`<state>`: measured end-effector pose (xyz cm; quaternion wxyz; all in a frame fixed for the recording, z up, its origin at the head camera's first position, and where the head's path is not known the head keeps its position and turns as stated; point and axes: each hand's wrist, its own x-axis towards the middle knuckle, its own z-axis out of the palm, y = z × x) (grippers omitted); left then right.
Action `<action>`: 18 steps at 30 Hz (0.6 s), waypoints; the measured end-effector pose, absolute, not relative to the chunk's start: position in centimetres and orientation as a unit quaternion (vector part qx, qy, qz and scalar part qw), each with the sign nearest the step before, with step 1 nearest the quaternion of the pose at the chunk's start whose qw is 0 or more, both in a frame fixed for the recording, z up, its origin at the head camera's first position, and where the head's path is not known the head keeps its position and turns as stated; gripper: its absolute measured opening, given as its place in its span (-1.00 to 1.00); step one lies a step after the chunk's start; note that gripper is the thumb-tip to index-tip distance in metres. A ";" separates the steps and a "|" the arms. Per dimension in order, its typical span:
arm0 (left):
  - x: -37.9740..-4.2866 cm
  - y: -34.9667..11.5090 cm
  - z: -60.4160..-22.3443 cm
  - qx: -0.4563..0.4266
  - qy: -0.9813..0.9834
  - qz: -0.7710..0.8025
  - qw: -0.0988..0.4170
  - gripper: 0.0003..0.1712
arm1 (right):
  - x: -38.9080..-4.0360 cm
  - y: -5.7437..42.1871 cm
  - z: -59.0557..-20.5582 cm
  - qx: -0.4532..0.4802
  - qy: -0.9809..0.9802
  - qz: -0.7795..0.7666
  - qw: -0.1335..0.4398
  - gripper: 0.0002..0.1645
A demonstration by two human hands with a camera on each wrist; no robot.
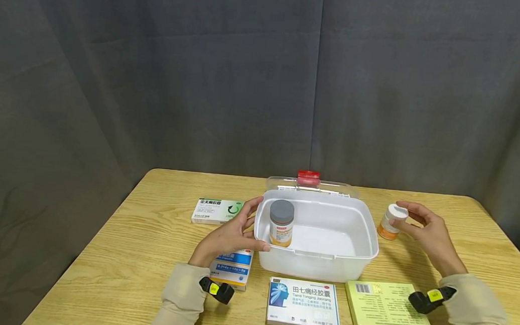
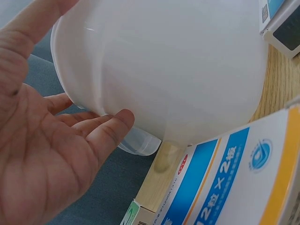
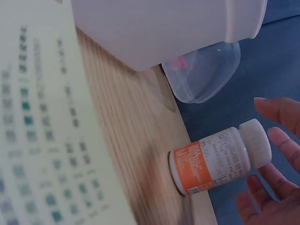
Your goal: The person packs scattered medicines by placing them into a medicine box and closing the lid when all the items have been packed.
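Observation:
A white plastic box (image 1: 316,264) stands mid-table, its clear lid folded back. My left hand (image 1: 232,231) holds the box's left end, thumb along the front rim and fingers against the outer wall (image 2: 178,70). Inside, at that end, stands a grey-capped bottle (image 1: 281,224). Right of the box, a white-capped pill bottle (image 3: 211,161) with an orange label stands upright on the table. My right hand (image 1: 431,240) is spread around its cap; in the right wrist view the thumb is apart from the cap and other fingertips are right at it.
A green-and-white medicine box (image 1: 215,212) lies at the back left, a blue-and-white one (image 1: 232,269) under my left forearm. Before the plastic box lie a white medicine box (image 1: 304,306) and a yellow-green one (image 1: 385,307). A red latch (image 1: 308,177) sits on the lid.

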<state>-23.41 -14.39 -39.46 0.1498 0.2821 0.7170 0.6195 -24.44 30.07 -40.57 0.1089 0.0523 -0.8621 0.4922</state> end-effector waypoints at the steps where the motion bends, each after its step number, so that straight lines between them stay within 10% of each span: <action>1: -23.4 -14.4 -39.5 0.282 0.716 0.620 0.151 0.25 | -24.5 30.1 -40.6 0.049 -0.864 0.490 0.103 -0.30; 18: -23.4 -14.5 -39.5 0.289 0.714 0.619 0.151 0.24 | -25.0 29.7 -41.0 0.027 -0.870 0.483 0.098 -0.29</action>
